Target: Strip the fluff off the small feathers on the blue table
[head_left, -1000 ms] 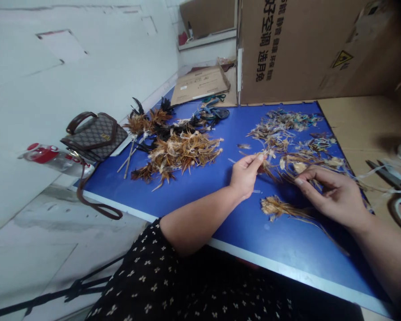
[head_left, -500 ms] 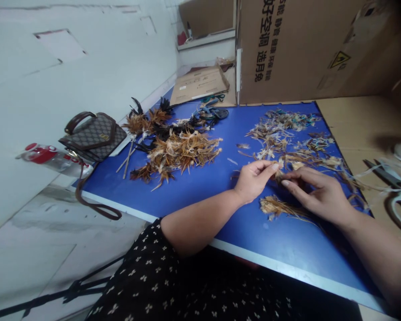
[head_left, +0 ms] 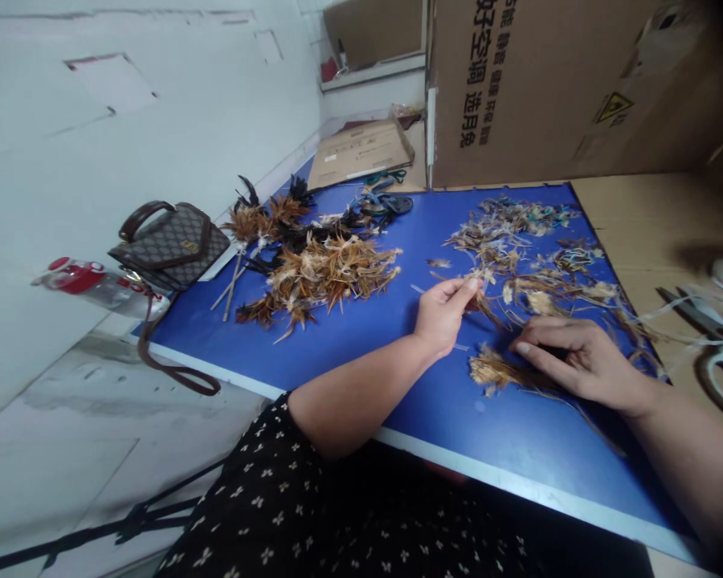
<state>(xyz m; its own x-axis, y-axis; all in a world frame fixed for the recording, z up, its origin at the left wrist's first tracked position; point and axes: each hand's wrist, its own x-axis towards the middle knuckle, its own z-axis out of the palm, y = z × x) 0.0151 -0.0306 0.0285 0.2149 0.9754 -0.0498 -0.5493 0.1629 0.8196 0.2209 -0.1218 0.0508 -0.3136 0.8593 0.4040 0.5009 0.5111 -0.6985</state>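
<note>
Feathers (head_left: 477, 303) at my left fingertips, above the blue table (head_left: 349, 341).

Beyond my left forearm lies a brown pile (head_left: 331, 273); next, my left hand (head_left: 446, 317) pinches the feathers between thumb and forefinger; a tan bundle (head_left: 495, 371) lies beside my right hand (head_left: 569, 357), its fingers curled, though I cannot tell whether they hold anything; scissors (head_left: 721, 351) lie farthest right.

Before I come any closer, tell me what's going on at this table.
A person's left hand pinches a few thin brown feathers over the blue tabletop. The curled right hand is by a tan feather bundle; whether it holds anything is unclear. A fluffy golden-brown feather pile lies farther left.
</note>
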